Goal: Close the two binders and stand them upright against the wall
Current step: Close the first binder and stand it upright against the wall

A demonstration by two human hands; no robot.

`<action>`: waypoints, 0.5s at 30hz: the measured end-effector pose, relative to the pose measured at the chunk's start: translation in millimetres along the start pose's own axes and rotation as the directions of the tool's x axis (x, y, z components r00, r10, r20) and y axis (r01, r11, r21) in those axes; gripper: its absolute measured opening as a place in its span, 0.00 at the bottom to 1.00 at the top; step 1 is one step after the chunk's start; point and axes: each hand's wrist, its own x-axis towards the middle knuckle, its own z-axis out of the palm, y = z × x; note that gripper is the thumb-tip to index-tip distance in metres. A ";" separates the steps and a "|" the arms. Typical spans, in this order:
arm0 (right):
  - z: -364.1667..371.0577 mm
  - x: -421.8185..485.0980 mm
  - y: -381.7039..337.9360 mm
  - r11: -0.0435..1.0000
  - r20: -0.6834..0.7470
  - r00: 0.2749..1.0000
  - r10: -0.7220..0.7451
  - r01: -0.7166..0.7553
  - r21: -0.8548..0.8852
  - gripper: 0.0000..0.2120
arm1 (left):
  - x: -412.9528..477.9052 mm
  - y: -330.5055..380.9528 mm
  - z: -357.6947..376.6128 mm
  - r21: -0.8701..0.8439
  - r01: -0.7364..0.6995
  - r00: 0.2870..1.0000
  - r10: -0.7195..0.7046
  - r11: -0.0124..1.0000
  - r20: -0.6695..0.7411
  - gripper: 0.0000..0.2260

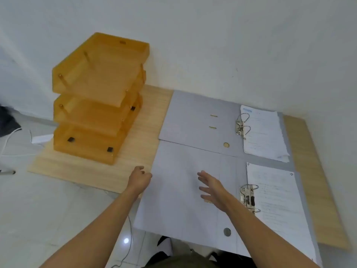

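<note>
Left hand curls loosely at the near binder's left cover edge, gripping nothing, right hand spread open above that cover, both binders lying open

Two bare forearms come into the picture from the bottom edge, one from the lower left and one from the lower right. No sleeves are visible on them, and no watch, ring or bracelet is seen on the wrists or fingers. The left hand is in the lower middle of the frame, and the right hand is a little to the right of it. At the bottom centre, a piece of olive-green clothing is visible, with something dark next to it that is too unclear to identify.
</note>
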 end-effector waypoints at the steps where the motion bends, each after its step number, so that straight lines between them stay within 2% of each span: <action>1: 0.8 1.7 1.2 1.000 -0.006 1.000 0.006 -0.006 0.009 0.29 | -0.2 -3.0 0.4 0.025 0.025 1.000 -0.025 0.999 0.012 0.28; 11: 6.2 5.1 8.3 1.000 0.008 1.000 0.001 -0.001 0.012 0.31 | 11.5 -10.6 3.5 0.014 0.074 0.997 -0.074 0.997 0.012 0.28; 15: 8.0 0.1 1.4 0.999 -0.053 0.999 0.006 -0.008 -0.047 0.23 | 10.1 -0.8 -0.7 -0.083 0.039 0.989 -0.026 0.996 0.144 0.17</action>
